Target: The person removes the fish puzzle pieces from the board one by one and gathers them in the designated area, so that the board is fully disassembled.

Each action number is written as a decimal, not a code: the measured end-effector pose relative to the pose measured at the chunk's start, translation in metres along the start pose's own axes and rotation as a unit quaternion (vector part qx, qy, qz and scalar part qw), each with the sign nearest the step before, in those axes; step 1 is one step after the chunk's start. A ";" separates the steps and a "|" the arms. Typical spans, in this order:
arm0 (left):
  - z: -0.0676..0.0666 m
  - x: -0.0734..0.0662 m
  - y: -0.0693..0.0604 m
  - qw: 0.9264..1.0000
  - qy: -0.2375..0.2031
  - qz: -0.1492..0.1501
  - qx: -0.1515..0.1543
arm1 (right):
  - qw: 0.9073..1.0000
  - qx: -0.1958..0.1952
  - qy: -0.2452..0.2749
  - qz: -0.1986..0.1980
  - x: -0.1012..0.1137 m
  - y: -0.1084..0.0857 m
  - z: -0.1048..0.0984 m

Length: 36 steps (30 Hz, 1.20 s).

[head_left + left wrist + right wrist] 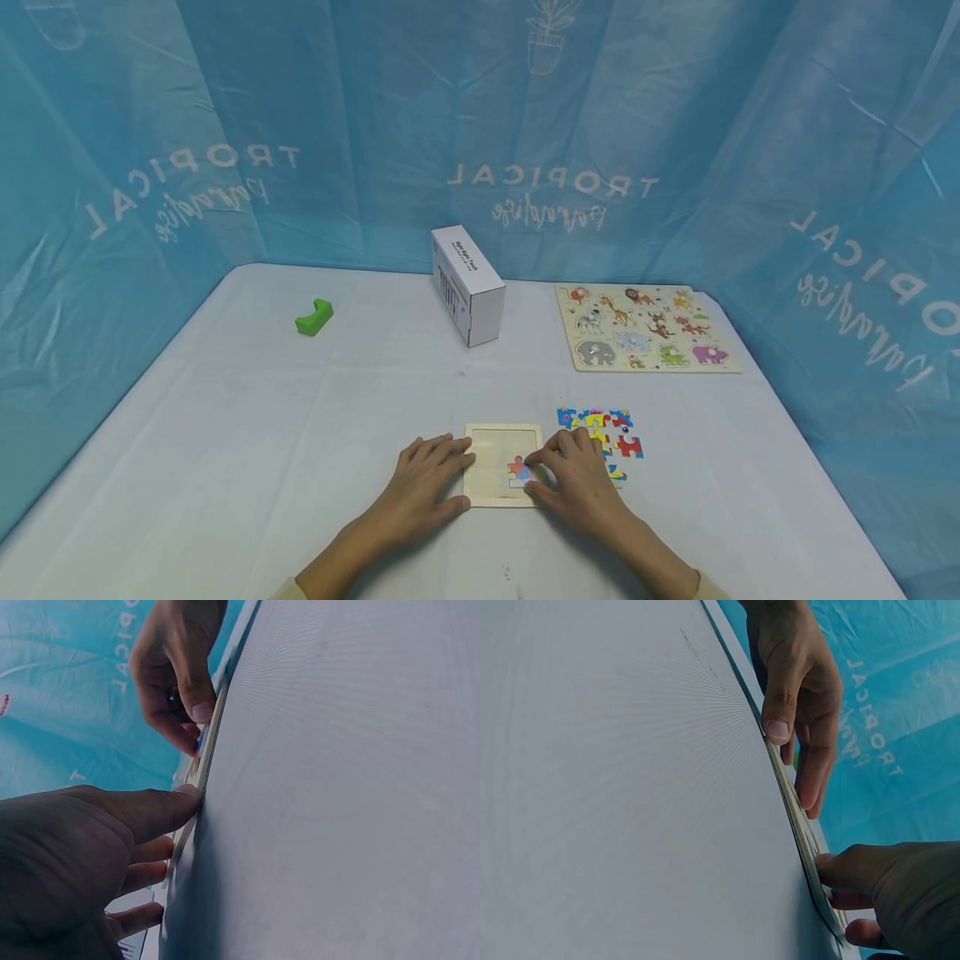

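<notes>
A shallow wooden puzzle tray (487, 502) lies flat at the front middle of the table. My left hand (422, 487) rests at its left side, fingers loosely extended, with fingertips and thumb touching the rim. In the tray's lower right part is a red and blue puzzle piece (517, 472). My right hand (576, 483) reaches over the tray's right rim and pinches the piece at its right side between thumb and index finger. Several colourful loose puzzle pieces (630, 447) lie just right of the tray, partly hidden by the right hand.
A white box (486, 312) stands at the back middle. Behind on the right lies an animal peg puzzle board (648, 327). A green curved block (315, 317) is at the back left. Blue printed curtains (390, 125) surround the white-covered table (225, 467).
</notes>
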<state>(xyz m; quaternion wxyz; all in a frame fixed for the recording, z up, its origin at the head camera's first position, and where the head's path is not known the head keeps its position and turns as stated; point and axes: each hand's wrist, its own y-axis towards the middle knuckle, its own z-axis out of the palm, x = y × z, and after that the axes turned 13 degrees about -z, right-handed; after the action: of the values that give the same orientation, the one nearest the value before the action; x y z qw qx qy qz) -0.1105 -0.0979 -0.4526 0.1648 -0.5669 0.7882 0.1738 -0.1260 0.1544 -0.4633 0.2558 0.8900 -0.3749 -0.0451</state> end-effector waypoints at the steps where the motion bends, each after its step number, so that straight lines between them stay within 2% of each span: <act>1: 0.000 0.000 0.000 1.000 -0.001 -0.001 0.001 | 1.000 -0.002 -0.003 -0.003 0.000 0.000 0.000; 7: 0.001 0.001 0.001 1.000 -0.003 -0.002 0.001 | 1.000 -0.007 -0.009 -0.010 -0.003 -0.001 -0.001; 21: 0.001 0.001 0.000 1.000 -0.006 0.004 0.000 | 0.999 -0.018 -0.022 0.017 -0.024 -0.015 -0.023; 27: 0.001 0.002 0.000 1.000 -0.005 0.005 -0.002 | 0.998 -0.005 -0.024 0.054 -0.035 -0.028 -0.034; 33: 0.001 0.001 0.000 1.000 -0.006 0.005 0.001 | 0.993 0.040 -0.029 0.110 -0.045 -0.042 -0.047; 36: 0.001 0.001 0.000 1.000 -0.007 0.006 0.001 | 0.990 0.048 -0.031 0.125 -0.051 -0.049 -0.052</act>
<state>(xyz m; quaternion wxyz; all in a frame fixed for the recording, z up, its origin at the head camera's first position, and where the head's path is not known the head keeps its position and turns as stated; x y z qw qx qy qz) -0.1109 -0.0987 -0.4540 0.1700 -0.5609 0.7906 0.1776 -0.1165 0.2407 -0.4479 0.2046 0.8454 -0.4929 -0.0219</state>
